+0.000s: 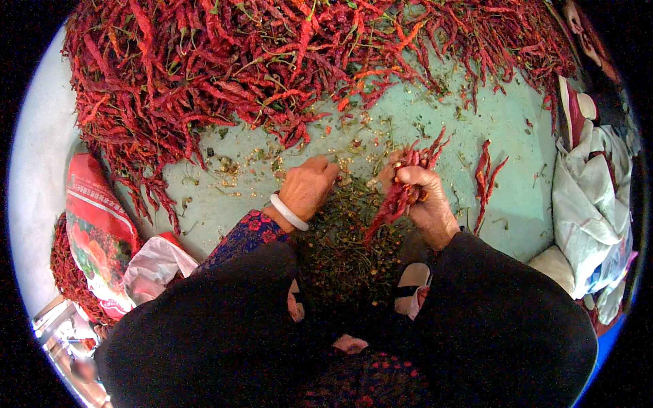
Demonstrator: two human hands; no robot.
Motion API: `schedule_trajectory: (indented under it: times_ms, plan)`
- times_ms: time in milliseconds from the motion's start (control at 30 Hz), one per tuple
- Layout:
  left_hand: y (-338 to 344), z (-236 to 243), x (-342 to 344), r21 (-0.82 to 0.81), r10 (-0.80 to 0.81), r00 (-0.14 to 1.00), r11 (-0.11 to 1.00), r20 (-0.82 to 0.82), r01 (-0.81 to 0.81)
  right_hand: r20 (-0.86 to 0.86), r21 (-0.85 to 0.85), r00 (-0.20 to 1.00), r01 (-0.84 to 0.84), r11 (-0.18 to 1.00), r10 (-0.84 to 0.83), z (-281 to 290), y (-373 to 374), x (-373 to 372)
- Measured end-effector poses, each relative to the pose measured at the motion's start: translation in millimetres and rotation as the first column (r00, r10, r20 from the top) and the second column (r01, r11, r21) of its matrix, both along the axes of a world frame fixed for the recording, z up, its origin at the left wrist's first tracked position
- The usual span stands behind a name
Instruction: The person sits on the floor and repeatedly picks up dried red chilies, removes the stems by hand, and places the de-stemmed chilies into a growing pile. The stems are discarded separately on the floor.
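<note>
My right hand is closed around a bunch of dried red chili peppers, whose tips stick out above and below the fist. To its left, my left hand has its fingers curled in, a white bangle around the wrist. Whatever those fingers may pinch is hidden. Between and below both hands lies a dark heap of green-brown stems. A large pile of dried red chili peppers spreads across the far side.
Pale seeds and stem bits litter the light green sheet. A few loose chili peppers lie right of my right hand. On the left stands a red printed sack; white plastic sacks are at the right. My shoes flank the stem heap.
</note>
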State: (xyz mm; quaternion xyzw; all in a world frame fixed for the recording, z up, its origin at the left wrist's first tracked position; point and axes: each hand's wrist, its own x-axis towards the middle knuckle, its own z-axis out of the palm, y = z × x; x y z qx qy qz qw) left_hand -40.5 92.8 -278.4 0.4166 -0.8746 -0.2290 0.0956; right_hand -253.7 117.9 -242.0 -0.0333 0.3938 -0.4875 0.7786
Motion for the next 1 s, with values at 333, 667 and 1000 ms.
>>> schedule_trajectory:
  times_ms: [333, 667, 1000]
  plan:
    - [-9.5, 22.9, 7.4, 0.291, 0.128, 0.949, 0.956, -0.287, -0.041, -0.244, 0.042, 0.955, -0.16, 0.986, 0.166, -13.3, 4.2, 20.1]
    - [-2.8, 51.3, -4.7, 0.277, 0.094, 0.926, 0.961, -0.367, 0.012, -0.383, -0.124, 0.914, -0.196, 0.973, 0.135, -3.0, 2.3, 29.4]
    - [6.3, 44.1, -11.3, 0.704, 0.429, 0.837, 0.706, -0.339, -0.076, -0.805, -0.353, 0.59, -0.394, 0.848, -0.061, -8.1, 9.0, 33.0]
